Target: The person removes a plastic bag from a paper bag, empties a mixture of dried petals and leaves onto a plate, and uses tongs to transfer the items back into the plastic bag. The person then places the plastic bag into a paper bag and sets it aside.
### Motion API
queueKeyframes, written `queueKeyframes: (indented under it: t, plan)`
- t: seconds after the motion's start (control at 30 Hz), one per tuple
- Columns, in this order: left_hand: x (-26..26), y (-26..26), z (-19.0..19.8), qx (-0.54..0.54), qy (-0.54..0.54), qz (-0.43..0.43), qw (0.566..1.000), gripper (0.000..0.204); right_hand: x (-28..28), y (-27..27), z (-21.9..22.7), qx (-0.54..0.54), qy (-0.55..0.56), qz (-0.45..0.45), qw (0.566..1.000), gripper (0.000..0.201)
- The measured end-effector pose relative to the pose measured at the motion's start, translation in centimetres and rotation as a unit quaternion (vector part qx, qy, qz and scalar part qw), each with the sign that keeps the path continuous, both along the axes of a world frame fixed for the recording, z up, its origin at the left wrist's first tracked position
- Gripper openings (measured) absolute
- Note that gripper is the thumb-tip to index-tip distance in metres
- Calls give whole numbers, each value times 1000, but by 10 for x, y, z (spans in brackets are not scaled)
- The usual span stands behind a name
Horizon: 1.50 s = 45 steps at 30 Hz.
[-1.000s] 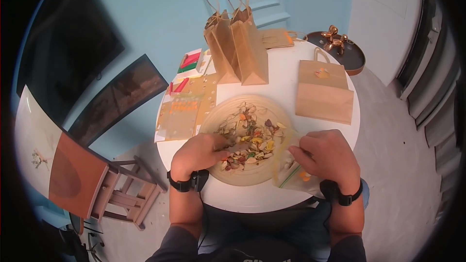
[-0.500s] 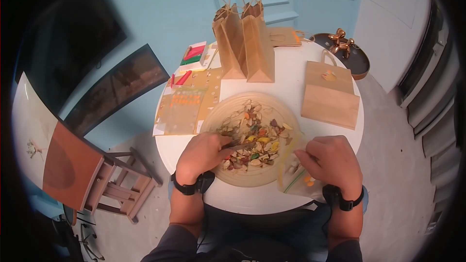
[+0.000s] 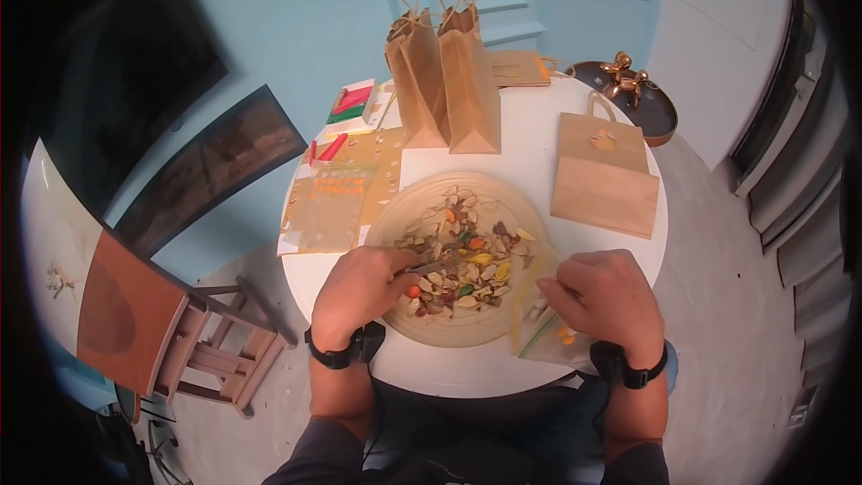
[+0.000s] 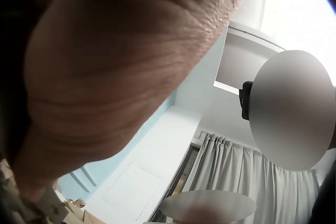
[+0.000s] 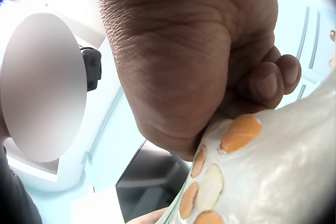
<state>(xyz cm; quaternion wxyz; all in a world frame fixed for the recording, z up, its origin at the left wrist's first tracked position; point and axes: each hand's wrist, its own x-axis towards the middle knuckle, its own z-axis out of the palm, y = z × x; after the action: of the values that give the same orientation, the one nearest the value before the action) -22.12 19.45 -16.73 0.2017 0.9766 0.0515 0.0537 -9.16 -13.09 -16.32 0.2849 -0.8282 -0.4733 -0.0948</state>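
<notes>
A round beige tray (image 3: 404, 328) holds a heap of dried petals and leaves (image 3: 458, 278) in brown, yellow, green and orange. Over its left side, my left hand (image 3: 364, 287) pinches a slim brown tweezers-like tool (image 3: 435, 266), its tip among the petals. An orange piece (image 3: 413, 291) lies just beside those fingers. At the tray's right edge, my right hand (image 3: 611, 296) has its fingers curled on the clear zip bag (image 3: 543, 337). Orange pieces (image 5: 241, 133) and a pale one show through the bag in the right wrist view. In the left wrist view the palm hides most of the work.
Two upright paper bags (image 3: 471, 94) stand behind the tray. A flat paper bag (image 3: 606, 180) with a petal design lies to the right. Patterned sheets and another clear bag (image 3: 328, 211) are at left, below pink and green pieces (image 3: 355, 101). A balloon-dog figure (image 3: 621, 76) stands beyond the table.
My left hand has shifted slightly, and the brown tool and an orange piece beside the fingers show more plainly. My right hand keeps holding the zip bag. The head view has swayed a little.
</notes>
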Motion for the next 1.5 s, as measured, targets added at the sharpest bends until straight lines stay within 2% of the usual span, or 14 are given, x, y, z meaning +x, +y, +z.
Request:
queueKeyframes:
  t: [0.27,0.37,0.47,0.57,0.67,0.77,0.87,0.97,1.27,1.5]
  plan:
    - [-7,-36,10,-55,-78,-43,995,30,0,0,-1,-7,-13,2,1000,37]
    - [-2,-64,5,-49,-117,-122,984,34,-1,0,0,-4,-11,0,1000,37]
    - [-7,-75,18,-62,-70,-115,989,36,-1,-4,0,5,-9,-4,1000,37]
    - [-5,-64,17,-65,-57,-13,996,37,-1,-8,3,-4,-7,-9,1000,36]
    - [1,-44,1,-2,-38,10,999,35,-1,-8,3,-4,-1,-8,1000,36]
    - [13,-35,-7,33,28,30,999,31,-1,-7,2,-3,-3,-6,1000,37]
    - [18,-32,-17,30,14,-4,999,31,-1,-7,2,-10,-4,-7,1000,38]
    - [20,-35,-20,42,19,-1,999,30,-1,-5,3,-11,-5,-8,1000,37]
    - [19,-30,-23,52,-8,18,998,20,-2,-5,3,0,-8,0,1000,37]
    - [15,-28,-14,16,-20,57,998,15,0,-6,1,1,-3,3,1000,38]
